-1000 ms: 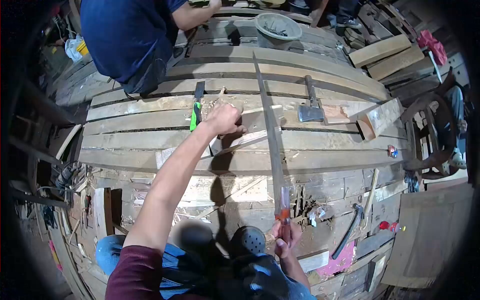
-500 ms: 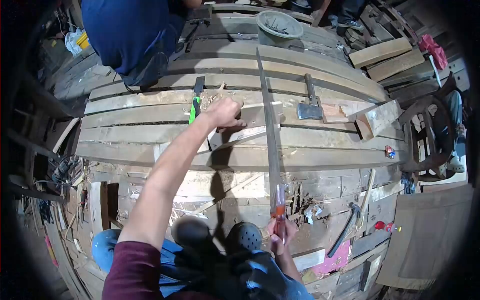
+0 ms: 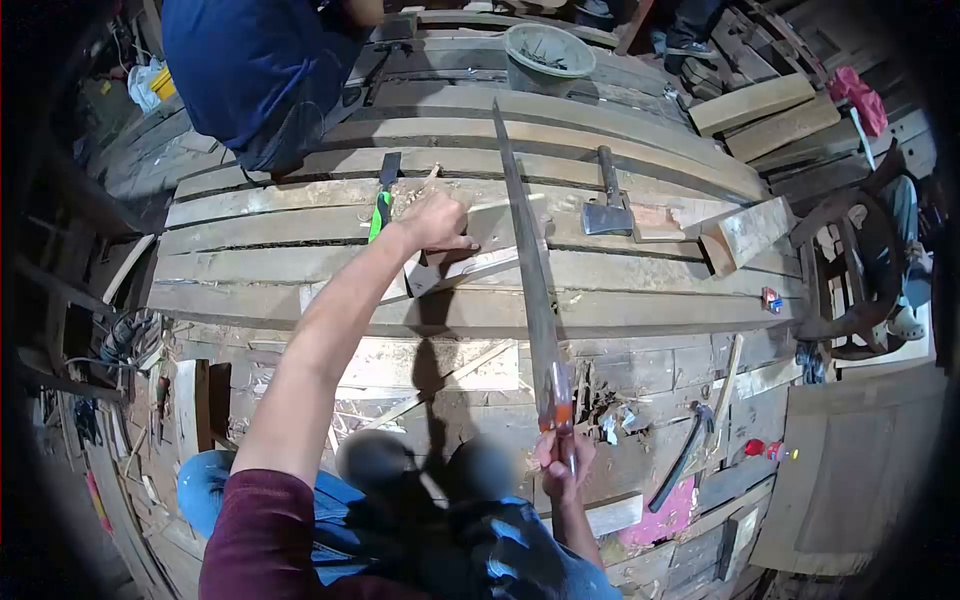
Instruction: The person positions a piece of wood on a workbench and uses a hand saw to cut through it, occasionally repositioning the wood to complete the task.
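Note:
My right hand is closed around the handle of a handsaw, which has an orange and clear grip. The long blade points away from me and crosses the right end of a short wooden piece on the slatted bench. Whether the teeth touch the wood is hard to tell. My left hand presses on that piece left of the blade, fingers curled over it and thumb toward the saw. Just left of this hand lies a chisel with a green and black handle, wood shavings beside it.
A hatchet and wood blocks lie on the bench's right side. Behind it stands a bucket, and a person in blue sits back left. A hammer rests on the littered floor, lower right.
The saw has shifted a little forward, and its blade leans so that more of its side shows. My left hand stays on the wooden piece. The whole view has moved slightly.

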### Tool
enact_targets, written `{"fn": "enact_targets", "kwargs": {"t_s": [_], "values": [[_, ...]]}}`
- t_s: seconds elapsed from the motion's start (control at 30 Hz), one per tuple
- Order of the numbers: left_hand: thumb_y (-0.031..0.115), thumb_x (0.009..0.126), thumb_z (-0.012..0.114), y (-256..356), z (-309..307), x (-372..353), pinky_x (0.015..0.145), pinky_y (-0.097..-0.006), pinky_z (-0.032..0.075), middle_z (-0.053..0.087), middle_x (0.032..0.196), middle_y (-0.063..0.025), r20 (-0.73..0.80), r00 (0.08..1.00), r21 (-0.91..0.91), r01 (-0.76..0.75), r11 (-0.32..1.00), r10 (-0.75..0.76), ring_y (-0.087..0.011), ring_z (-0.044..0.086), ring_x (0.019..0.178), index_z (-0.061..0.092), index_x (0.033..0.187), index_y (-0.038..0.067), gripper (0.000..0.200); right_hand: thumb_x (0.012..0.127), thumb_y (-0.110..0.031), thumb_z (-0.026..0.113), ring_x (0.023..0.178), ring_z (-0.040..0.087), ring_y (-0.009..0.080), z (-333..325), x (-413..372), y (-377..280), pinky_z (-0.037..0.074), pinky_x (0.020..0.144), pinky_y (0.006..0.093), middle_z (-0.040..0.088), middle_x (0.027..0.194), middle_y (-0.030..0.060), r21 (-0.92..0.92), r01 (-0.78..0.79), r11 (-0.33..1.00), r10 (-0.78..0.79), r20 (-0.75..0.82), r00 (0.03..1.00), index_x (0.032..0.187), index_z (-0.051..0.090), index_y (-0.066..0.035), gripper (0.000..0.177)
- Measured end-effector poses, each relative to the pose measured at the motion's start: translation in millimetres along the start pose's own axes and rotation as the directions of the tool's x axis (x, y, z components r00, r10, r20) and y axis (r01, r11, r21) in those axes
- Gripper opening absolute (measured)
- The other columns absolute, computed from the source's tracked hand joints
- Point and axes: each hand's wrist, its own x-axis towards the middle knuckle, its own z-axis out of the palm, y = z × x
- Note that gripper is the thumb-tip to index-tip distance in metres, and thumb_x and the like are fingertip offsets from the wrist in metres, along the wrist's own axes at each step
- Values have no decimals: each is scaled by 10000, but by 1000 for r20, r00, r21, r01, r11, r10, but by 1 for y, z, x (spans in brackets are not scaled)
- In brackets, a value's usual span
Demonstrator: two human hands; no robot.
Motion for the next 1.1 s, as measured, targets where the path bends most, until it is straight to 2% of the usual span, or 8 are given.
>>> {"fn": "enact_targets", "kwargs": {"t_s": [0.2, 0.33, 0.57, 0.7, 0.73, 0.83, 0.97, 1.1], "values": [[495, 690, 748, -6, 3, 5, 799, -459, 516, 636, 877, -274, 98, 994, 3, 42, 999, -42, -398, 634, 879, 588, 996, -50, 645, 602, -433, 606, 566, 461, 104, -12, 5, -13, 320, 511, 237, 521, 667, 3, -36, -227, 973, 229, 196, 954, 863, 577, 16, 520], [478, 673, 765, 12, -12, 1, 765, -458, 521, 632, 930, -266, 128, 990, 178, 39, 983, -63, -382, 636, 890, 506, 1125, -41, 735, 725, -467, 626, 738, 498, 89, -14, 23, -32, 358, 637, 219, 555, 835, 33, 331, -377, 865, 224, 416, 881, 1018, 584, 31, 579], [551, 818, 600, 22, 23, -13, 810, -478, 496, 652, 943, -223, -212, 967, 39, 155, 987, -144, -376, 633, 916, 528, 1107, -30, 653, 975, -409, 453, 525, 435, 64, -10, 34, -5, 313, 492, 222, 522, 623, -20, -70, -600, 797, 603, 123, 788, 722, 594, -44, 466], [612, 852, 487, 16, 21, -21, 782, -489, 488, 622, 954, -301, -1, 994, -12, 112, 994, -112, -410, 621, 901, 518, 1153, -10, 692, 977, -365, 490, 511, 419, 55, -4, 29, -18, 304, 480, 241, 488, 561, -41, -298, -470, 831, 528, 157, 834, 622, 562, -47, 482], [635, 822, 510, 21, 14, -21, 845, -494, 451, 608, 996, -277, 146, 973, 6, 179, 984, -178, -397, 610, 936, 557, 1118, -13, 713, 970, -338, 515, 533, 428, 53, -5, 25, -17, 309, 492, 241, 499, 578, -34, -295, -496, 817, 548, 127, 827, 635, 559, -39, 451], [635, 796, 538, 14, 26, -27, 905, -500, 392, 571, 1046, -248, -96, 995, 121, -28, 992, 39, -374, 578, 999, 581, 1109, -4, 713, 969, -343, 512, 544, 431, 56, -5, 19, -20, 313, 501, 237, 505, 590, -27, -180, -566, 804, 585, 74, 808, 645, 552, -33, 450], [702, 695, 593, 23, 38, -32, 996, -511, 318, 502, 1168, -253, -153, 988, 17, -5, 1000, 7, -384, 444, 1184, 541, 1190, -54, 905, 975, -362, 497, 534, 418, 59, -6, 16, -13, 310, 498, 237, 502, 588, -21, -216, -553, 805, 582, 106, 806, 654, 553, -29, 465], [658, 636, 660, 33, 54, -38, 1087, -561, 222, 377, 1374, -277, -155, 986, 38, 71, 997, -64, -388, 334, 1318, 309, 1386, -68, 1102, 986, -358, 474, 502, 409, 58, -5, 18, -5, 307, 476, 232, 492, 572, -24, -161, -606, 779, 623, 89, 777, 657, 561, -35, 469]]}}
